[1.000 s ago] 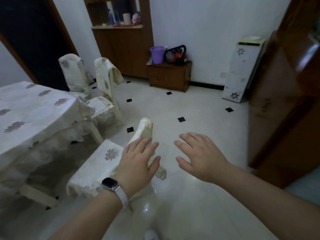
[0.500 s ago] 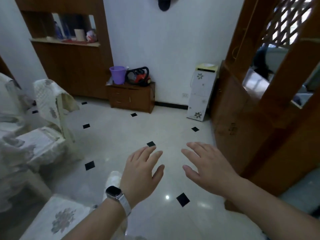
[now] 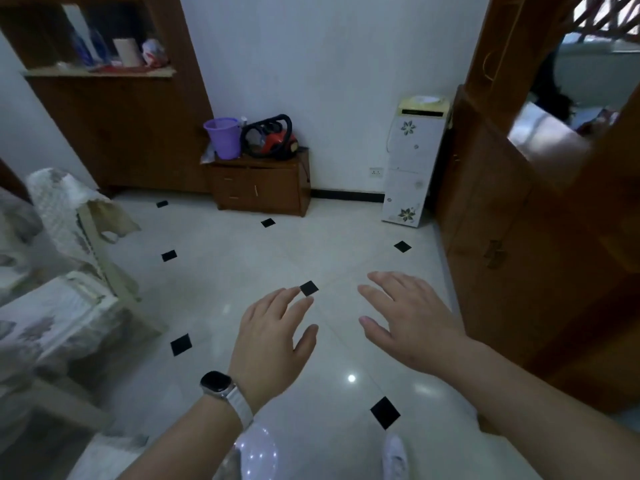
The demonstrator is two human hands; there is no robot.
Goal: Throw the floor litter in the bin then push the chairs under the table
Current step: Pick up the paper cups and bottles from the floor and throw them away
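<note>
Status — left grip fingers spread, empty | right grip fingers spread, empty | chair at left edge

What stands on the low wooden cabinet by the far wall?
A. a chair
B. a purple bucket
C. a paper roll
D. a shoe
B: the purple bucket sits on top of the low wooden cabinet, beside a red and black machine.
</note>
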